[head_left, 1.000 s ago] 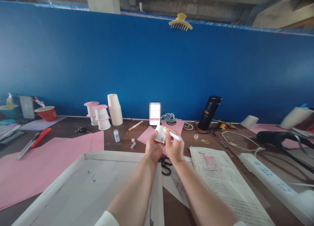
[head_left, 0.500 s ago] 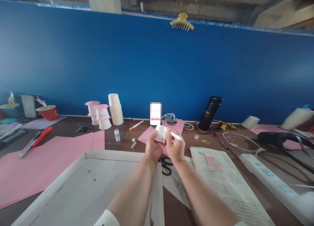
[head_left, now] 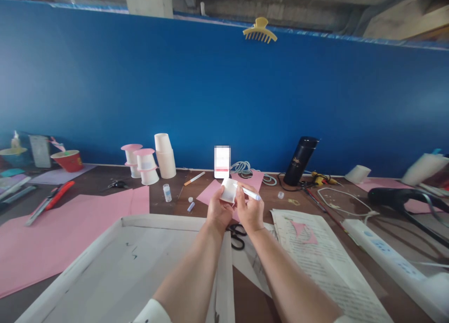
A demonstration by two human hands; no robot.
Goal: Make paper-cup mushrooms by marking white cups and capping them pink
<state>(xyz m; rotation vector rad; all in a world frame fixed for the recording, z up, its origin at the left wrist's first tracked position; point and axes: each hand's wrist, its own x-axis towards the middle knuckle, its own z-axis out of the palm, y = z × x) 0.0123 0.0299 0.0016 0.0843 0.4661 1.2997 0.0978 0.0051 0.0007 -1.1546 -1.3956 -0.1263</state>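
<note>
My left hand [head_left: 220,209] holds a small white paper cup [head_left: 229,190] between thumb and fingers, just in front of a lit phone [head_left: 222,161]. My right hand [head_left: 249,211] grips a white marker [head_left: 251,193] with a pale lilac end; its tip is at the cup's side. A lilac pen cap [head_left: 191,206] lies on the table left of my hands, near a small clear bottle [head_left: 167,193]. Pink paper [head_left: 207,192] lies behind and beneath the hands. Black-handled scissors [head_left: 237,241] are partly hidden by my wrists.
Stacked white cups [head_left: 166,161] and cups with pink discs [head_left: 147,165] stand back left. A black flask [head_left: 300,161] leans back right. A white tray [head_left: 168,221] fills the front left; printed sheets [head_left: 326,262] and a power strip [head_left: 384,257] lie right. A red utility knife [head_left: 60,194] rests far left.
</note>
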